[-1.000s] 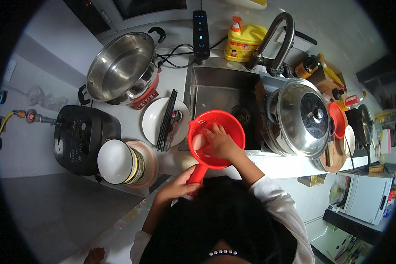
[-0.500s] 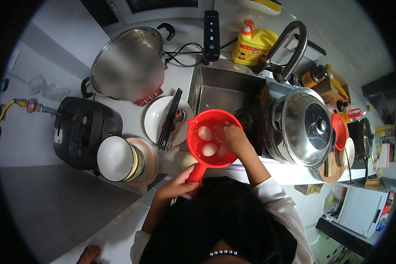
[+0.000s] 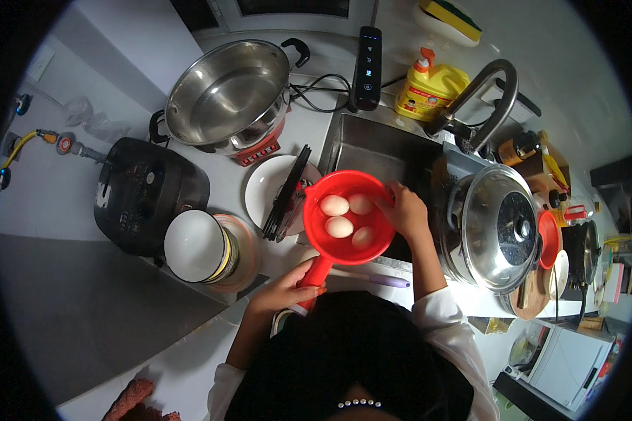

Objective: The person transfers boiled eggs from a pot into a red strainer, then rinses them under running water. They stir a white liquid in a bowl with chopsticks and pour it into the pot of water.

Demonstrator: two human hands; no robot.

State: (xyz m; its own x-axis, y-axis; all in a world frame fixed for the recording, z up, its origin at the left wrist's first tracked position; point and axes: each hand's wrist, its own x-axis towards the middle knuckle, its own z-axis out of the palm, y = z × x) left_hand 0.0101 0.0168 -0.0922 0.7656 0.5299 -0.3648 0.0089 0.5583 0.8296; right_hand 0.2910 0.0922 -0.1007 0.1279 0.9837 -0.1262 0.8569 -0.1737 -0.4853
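Note:
A red plastic water dipper [image 3: 351,184] is held over the near edge of the sink [image 3: 380,156]. Several pale eggs [image 3: 339,227] lie in its bowl, seemingly in water. My left hand [image 3: 282,290] is closed around the dipper's handle, which points toward me. At the bowl's right rim is my right hand [image 3: 409,212], its thumb over the inner side and its fingers outside, gripping the rim. Left of the dipper, black chopsticks [image 3: 288,193] and metal cutlery rest across a white plate [image 3: 260,184].
An uncovered steel pot [image 3: 225,91] stands on a red base at the back left. Near it are a black rice cooker [image 3: 151,193] and stacked bowls [image 3: 193,247]. A lidded pot [image 3: 498,245] borders the sink's right, below the faucet [image 3: 507,98]. A purple-handled utensil [image 3: 386,281] lies in front.
My right hand has come out from among the eggs to the dipper's right rim. The view has shifted, and steam or blur over the steel pot has gone. My left hand keeps its hold.

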